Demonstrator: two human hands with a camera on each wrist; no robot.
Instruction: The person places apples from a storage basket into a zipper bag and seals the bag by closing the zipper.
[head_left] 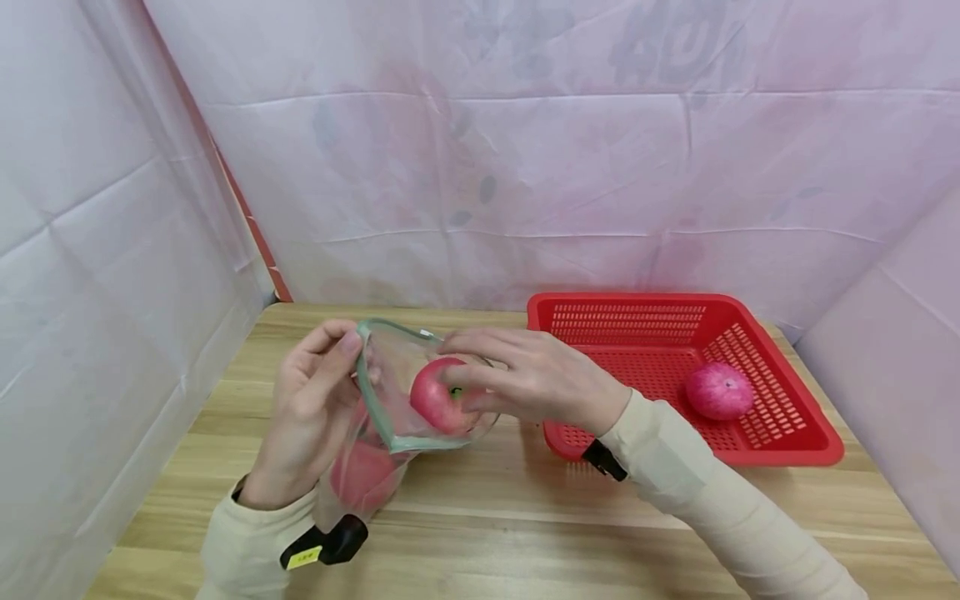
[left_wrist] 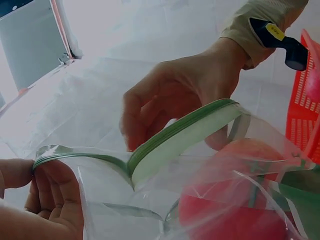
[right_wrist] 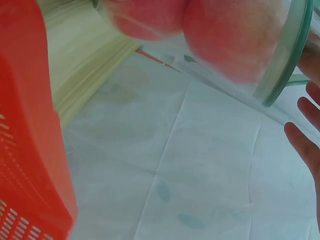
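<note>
Pale cloth (head_left: 555, 183) backed the worktop (head_left: 480, 533), where, at seven o'clock, left fingers (head_left: 336, 360) pinched the bag (head_left: 380, 419), best held gaping, while right fingers (head_left: 483, 343) spread loosely over the upper apple (head_left: 432, 400) inside.

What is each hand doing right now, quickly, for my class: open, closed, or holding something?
Left hand: closed, pinching the rim of the clear bag.
Right hand: open over the apple at the bag's mouth; contact cannot be told.
</note>
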